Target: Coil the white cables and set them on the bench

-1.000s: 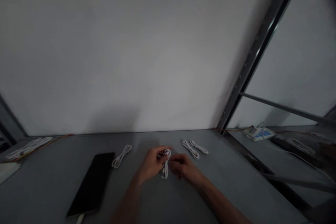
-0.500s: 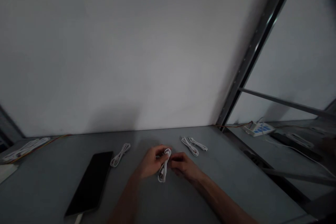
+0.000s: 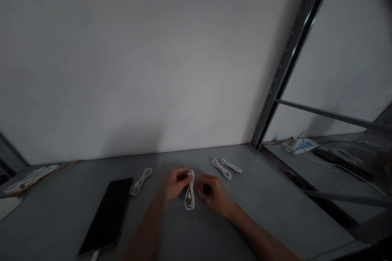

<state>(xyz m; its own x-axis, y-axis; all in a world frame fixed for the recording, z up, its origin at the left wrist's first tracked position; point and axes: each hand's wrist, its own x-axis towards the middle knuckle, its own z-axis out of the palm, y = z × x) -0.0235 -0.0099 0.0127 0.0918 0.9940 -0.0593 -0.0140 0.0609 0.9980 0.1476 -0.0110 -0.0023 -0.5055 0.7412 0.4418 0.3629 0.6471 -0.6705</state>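
A bundled white cable (image 3: 190, 195) hangs upright between my hands, its upper loop pinched by the thumb and fingers of my left hand (image 3: 178, 182). Close against its right side is my right hand (image 3: 211, 191), thumb and fingertips pressed together at the middle of the bundle; what they grip is too small to make out. One coiled white cable (image 3: 141, 181) lies to the left, beside a black tablet (image 3: 107, 215). Two more coiled cables, one (image 3: 221, 169) and another (image 3: 230, 166), lie side by side beyond my right hand.
White cables (image 3: 32, 178) and a thin coloured wire lie at the far left of the grey table (image 3: 269, 204). Metal frame posts (image 3: 283, 73) stand at the right. Past them are a white and blue power strip (image 3: 300, 145) and a dark long object (image 3: 343, 164).
My left hand and the cable bundle have shifted slightly left, and the bundle hangs straighter. My right hand has moved a little left with it, fingers now closer to the bundle.
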